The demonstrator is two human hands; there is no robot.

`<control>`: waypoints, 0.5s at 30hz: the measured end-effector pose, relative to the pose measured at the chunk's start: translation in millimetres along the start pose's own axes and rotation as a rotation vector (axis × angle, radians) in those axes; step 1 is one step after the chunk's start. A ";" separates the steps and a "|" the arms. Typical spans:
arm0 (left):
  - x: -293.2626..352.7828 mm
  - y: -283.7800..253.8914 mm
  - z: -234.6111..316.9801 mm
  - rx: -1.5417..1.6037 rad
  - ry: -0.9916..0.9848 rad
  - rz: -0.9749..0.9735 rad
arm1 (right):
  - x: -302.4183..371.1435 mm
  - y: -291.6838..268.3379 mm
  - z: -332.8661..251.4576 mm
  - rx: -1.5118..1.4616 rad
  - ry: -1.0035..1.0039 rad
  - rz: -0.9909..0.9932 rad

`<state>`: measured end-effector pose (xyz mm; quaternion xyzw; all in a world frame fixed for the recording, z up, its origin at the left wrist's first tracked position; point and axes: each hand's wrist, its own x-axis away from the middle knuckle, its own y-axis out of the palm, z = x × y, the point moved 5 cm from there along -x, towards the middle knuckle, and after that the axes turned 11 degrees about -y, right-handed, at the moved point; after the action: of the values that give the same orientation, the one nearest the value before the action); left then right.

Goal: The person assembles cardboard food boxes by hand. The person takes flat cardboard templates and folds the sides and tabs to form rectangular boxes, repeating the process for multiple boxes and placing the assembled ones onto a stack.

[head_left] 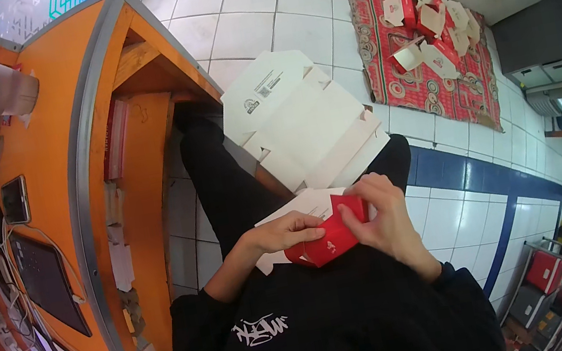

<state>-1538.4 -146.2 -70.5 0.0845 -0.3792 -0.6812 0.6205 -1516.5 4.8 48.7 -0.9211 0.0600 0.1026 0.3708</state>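
Note:
A small red and white carton [334, 240] rests in my lap, partly folded, its red panels toward me and a white flap spreading to the left. My left hand [286, 233] pinches its left side, thumb on the red panel. At the upper right edge my right hand [380, 214] grips the same carton, thumb on the red face and fingers behind. Just beyond, a stack of flat white carton blanks [310, 125] lies across my thighs, with cut slots and a small printed mark on the far flap.
To the left stands an orange desk [80, 83] with a tablet [50, 284], a phone [15, 200] and cables. Several folded red and white boxes [430, 21] are heaped on a red patterned mat [396, 84] on the tiled floor. A loaded rack [540, 280] is at lower right.

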 end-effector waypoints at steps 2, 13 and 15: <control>7.6 5.0 10.3 0.024 -0.015 0.045 | -2.4 -0.8 -6.7 0.027 -0.056 -0.063; 20.1 6.2 26.5 -0.097 -0.007 0.293 | -13.0 14.3 -3.6 -0.164 -0.100 -0.410; 30.0 8.9 50.1 -0.042 0.124 0.450 | -25.4 4.9 -25.6 -0.003 -0.171 -0.211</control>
<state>-1567.3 -152.3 -19.4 0.0267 -0.3354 -0.5268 0.7805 -1538.4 -15.6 69.4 -0.9106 -0.0693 0.1414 0.3821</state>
